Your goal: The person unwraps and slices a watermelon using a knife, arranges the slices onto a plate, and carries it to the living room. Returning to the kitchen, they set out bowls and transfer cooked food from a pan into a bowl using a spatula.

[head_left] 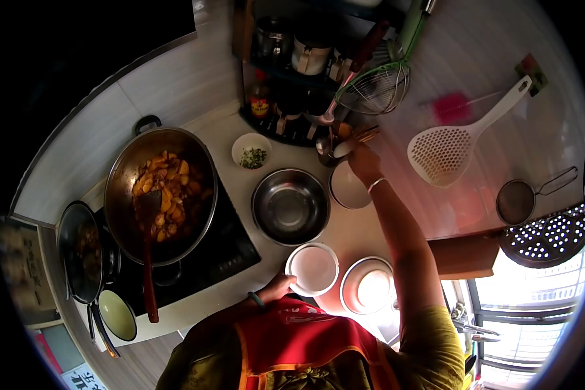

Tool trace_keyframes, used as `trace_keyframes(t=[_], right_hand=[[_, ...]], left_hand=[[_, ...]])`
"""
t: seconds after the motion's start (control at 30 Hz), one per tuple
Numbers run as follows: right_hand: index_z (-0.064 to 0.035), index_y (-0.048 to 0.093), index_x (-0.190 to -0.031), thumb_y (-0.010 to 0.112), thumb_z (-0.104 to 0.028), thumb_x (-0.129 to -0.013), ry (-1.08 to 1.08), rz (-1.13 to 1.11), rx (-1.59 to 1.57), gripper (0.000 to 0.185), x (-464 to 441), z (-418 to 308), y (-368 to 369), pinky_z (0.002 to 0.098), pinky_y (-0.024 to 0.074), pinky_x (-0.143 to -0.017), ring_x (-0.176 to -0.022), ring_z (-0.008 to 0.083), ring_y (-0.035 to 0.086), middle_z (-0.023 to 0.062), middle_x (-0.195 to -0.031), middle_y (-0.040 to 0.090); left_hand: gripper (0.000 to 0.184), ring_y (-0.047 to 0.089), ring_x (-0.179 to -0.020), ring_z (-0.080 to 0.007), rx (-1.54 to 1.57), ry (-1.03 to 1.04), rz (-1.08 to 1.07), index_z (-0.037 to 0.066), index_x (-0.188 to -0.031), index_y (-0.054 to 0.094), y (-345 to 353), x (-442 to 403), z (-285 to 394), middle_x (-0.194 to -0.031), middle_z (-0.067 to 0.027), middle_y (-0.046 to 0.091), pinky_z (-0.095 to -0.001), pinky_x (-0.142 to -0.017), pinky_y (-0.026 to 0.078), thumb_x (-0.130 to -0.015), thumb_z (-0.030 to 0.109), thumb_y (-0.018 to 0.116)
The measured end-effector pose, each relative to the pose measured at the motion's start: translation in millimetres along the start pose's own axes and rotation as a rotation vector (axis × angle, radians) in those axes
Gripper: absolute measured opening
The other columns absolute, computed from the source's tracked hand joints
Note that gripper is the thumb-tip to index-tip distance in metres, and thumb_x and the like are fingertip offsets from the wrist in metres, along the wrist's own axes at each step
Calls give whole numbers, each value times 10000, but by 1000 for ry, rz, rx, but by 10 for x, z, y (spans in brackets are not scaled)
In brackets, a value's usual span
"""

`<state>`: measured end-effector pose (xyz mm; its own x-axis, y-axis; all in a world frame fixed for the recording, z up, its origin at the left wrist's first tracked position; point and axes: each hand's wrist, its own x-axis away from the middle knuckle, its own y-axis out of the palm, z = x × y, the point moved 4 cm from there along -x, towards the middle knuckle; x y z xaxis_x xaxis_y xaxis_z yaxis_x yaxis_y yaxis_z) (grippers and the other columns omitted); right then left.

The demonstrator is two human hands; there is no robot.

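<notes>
My left hand grips the rim of a small white bowl at the counter's front, thumb over its edge. My right hand is stretched out to the utensil holder at the back corner, its fingers gathered among the utensils. A spoon's bowl and several chopsticks show right beside those fingers. What they hold, if anything, is hidden. Below the right hand stands another white bowl. Between my hands and the stove sits a steel basin.
A wok of browned food with a red-handled spatula stands on the black cooktop. Beside it is a dark pan. A bowl of chopped greens, stacked bowls, and a wall-hung white skimmer surround the work area.
</notes>
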<state>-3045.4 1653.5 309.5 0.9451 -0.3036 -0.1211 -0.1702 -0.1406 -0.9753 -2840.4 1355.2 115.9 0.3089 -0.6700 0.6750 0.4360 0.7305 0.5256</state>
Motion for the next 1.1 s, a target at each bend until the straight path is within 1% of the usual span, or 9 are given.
trace_keyframes(t=[0.17, 0.23, 0.37, 0.5, 0.67, 0.77, 0.87, 0.97, 1.1], right_hand=[[-115, 610, -922, 536, -160, -772, 97, 138, 58, 174, -251, 128, -277, 387, 467, -734, -886, 317, 566, 155, -908, 592], [-135, 627, -891, 543, -196, -775, -118, 280, 13, 156, -360, 126, -225, 383, 469, -716, -844, 302, 582, 125, -848, 611], [-150, 625, -930, 533, -198, -777, 23, 75, 81, 185, -514, 193, 15, 384, 468, -708, -804, 284, 595, 105, -826, 625], [-157, 607, -996, 516, -187, -771, 79, 33, -15, 245, -524, 318, 125, 388, 473, -701, -823, 273, 600, 110, -877, 631], [-164, 576, -1056, 502, -193, -776, 170, -47, -126, 291, -562, 421, 210, 395, 478, -689, -842, 279, 600, 130, -902, 627], [-154, 560, -1078, 499, -211, -789, 147, -36, 1, 301, -575, 383, 285, 389, 479, -682, -805, 276, 610, 127, -855, 635], [-141, 580, -1048, 510, -237, -796, 102, 79, 5, 279, -576, 403, 322, 391, 479, -671, -772, 280, 616, 125, -810, 638], [-122, 602, -1016, 546, -253, -782, 126, 145, -46, 274, -531, 384, 300, 398, 478, -655, -728, 298, 617, 128, -739, 634], [-124, 613, -983, 543, -227, -820, 233, 217, -225, 205, -505, 388, 118, 348, 482, -563, -633, 240, 621, 107, -689, 629]], left_hand=[[430, 542, -1008, -285, 171, -41, 17, -25, -1155, 452, -82, -188, -120, -1073, -178, 541, -392, -849, 472, -727, -3, 485], [457, 539, -1009, -292, 134, -97, -15, -17, -1170, 440, -120, -222, -159, -1084, -181, 535, -393, -857, 464, -715, -22, 482], [378, 551, -993, -268, 199, -65, -15, -20, -1092, 515, -167, -234, -178, -1046, -168, 565, -372, -837, 466, -714, -13, 516], [182, 601, -901, -247, -510, 386, -182, 14, -888, 607, -59, -2, 210, -946, -149, 622, -353, -782, 473, -708, 41, 600], [133, 625, -832, -274, -495, 382, -169, 48, -802, 610, -60, -31, 198, -864, -154, 637, -356, -731, 477, -685, 91, 656], [254, 600, -761, -172, -504, 320, -127, -39, -925, 593, -75, -38, 176, -848, -112, 633, -306, -684, 476, -763, 106, 463], [251, 591, -742, -156, -703, 451, -175, -30, -921, 598, -116, -70, 189, -837, -102, 635, -303, -675, 465, -774, 126, 468], [173, 616, -873, -275, -612, 303, -173, 50, -828, 614, -148, -74, 179, -884, -161, 631, -358, -759, 468, -668, 93, 663], [188, 608, -889, -282, -690, 338, -172, 49, -851, 611, -166, -92, 154, -891, -162, 627, -360, -762, 464, -669, 71, 650]])
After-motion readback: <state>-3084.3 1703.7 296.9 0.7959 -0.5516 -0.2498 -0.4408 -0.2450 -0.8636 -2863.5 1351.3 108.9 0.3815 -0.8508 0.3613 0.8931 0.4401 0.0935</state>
